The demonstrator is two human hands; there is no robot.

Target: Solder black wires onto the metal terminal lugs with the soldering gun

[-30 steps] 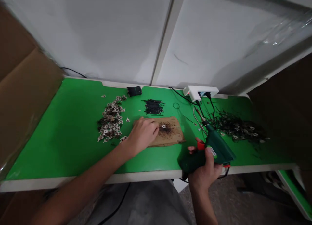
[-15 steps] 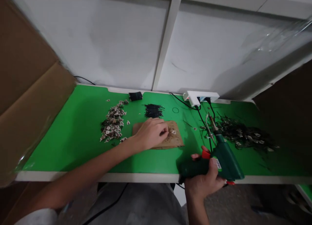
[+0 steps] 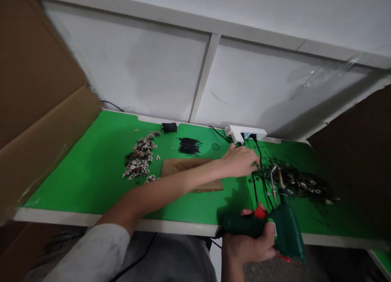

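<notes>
My right hand is wrapped round the handle of a green soldering gun with a red trigger, its metal tip pointing away from me. My left hand reaches across the brown board to the near side of the power strip. Its fingers are bent together beside the black cables; whatever they hold is too small to make out. Beyond the board lies a bundle of short black wires. A heap of small whitish metal parts spreads to the left.
A white power strip with plugged-in cables stands at the back. Dark wires with whitish parts form a pile at the right. A tied black bundle lies near the wall. Cardboard rises at the left.
My left hand has moved right, from the brown board to beside the cables. The soldering gun remains in my right hand. The view has tilted upward.
</notes>
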